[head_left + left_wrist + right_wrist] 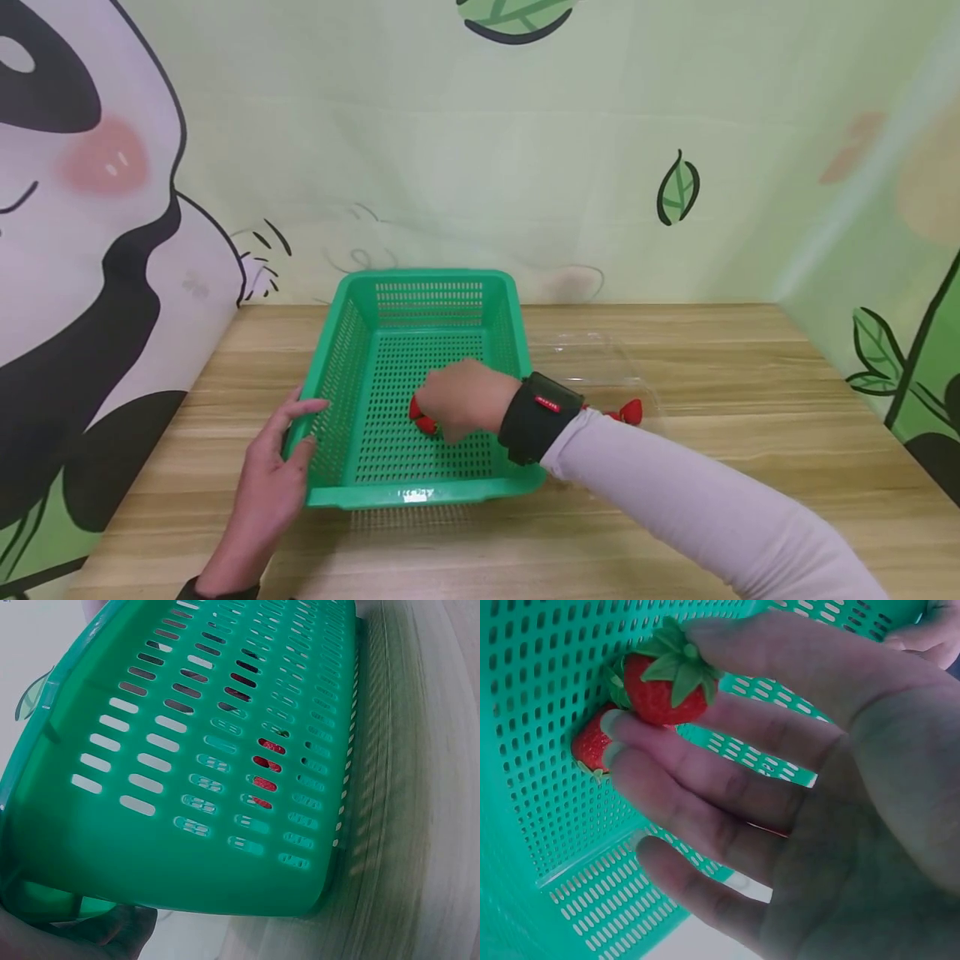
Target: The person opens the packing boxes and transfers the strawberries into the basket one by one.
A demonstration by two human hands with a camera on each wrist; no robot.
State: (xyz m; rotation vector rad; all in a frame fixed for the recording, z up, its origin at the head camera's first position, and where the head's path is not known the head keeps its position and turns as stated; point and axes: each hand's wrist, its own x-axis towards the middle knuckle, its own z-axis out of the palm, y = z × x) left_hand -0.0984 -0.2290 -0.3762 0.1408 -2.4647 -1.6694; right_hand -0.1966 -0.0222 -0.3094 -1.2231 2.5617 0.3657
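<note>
A green plastic basket [427, 493] with slotted sides stands on the table. My left hand [273, 471] grips its left rim, fingers over the edge and thumb near the front corner. Inside the basket is my right hand [465, 400], low over the perforated floor. In the right wrist view it pinches a strawberry [664, 694] with green leaves between thumb and fingers. Just behind the fingertips another red strawberry [592, 742] lies against the basket floor. Through the side slots in the left wrist view, red strawberry [266, 765] surface shows.
A clear plastic container [592, 354] sits right of the basket, partly hidden by my right forearm. More strawberries [632, 412] show in it. Behind the wooden table [720, 375] hangs a printed cloth backdrop [570, 167].
</note>
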